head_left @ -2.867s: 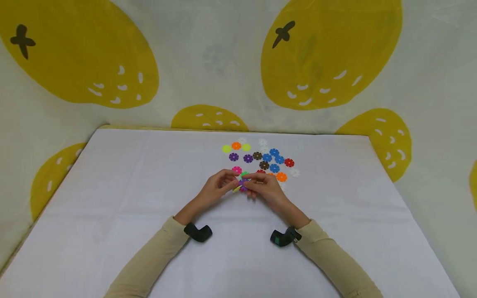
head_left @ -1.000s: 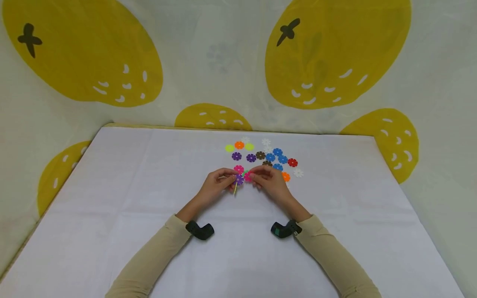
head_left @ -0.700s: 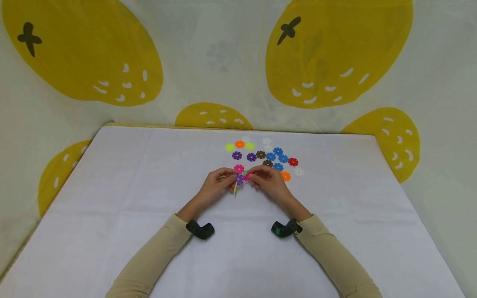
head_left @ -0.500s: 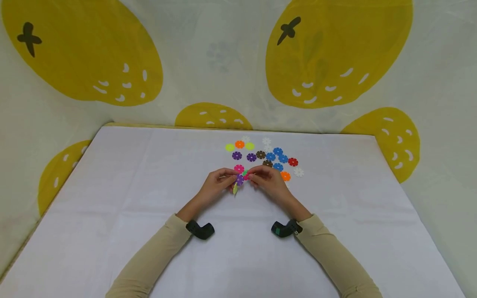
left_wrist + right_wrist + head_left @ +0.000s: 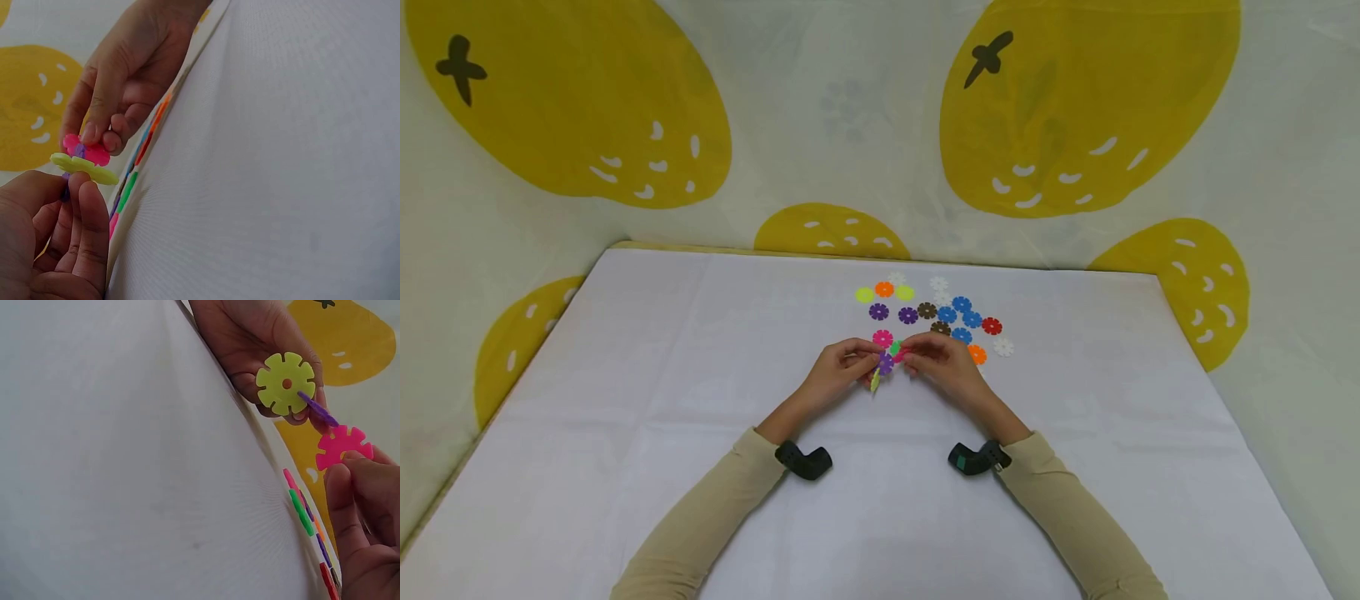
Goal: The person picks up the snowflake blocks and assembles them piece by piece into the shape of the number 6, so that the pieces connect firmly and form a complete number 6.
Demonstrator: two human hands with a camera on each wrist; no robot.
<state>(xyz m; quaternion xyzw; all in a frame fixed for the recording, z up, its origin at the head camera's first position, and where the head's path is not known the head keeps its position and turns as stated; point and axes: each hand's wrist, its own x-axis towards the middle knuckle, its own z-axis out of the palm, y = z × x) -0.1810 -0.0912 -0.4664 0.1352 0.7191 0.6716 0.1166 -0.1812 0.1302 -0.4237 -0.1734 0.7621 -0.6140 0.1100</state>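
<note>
My left hand pinches a purple notched snowflake disc. A yellow notched disc is slotted crosswise into the purple one and sits at the left fingertips. Between thumb and fingers, my right hand holds a pink notched disc. Its edge meets the purple disc's edge at an angle, seen in the right wrist view; the purple disc appears nearly edge-on there. Both hands are held close together just over the near side of the loose discs.
Behind the hands lie loose discs on the white table: a pink disc, a green disc, purple discs, blue discs, a red disc, an orange disc and several others. A fruit-patterned cloth hangs beyond.
The pink disc, facing the head camera a second ago, has turned edge-on against the purple disc. The yellow disc has tilted slightly. Earlier the hands were closer together.
</note>
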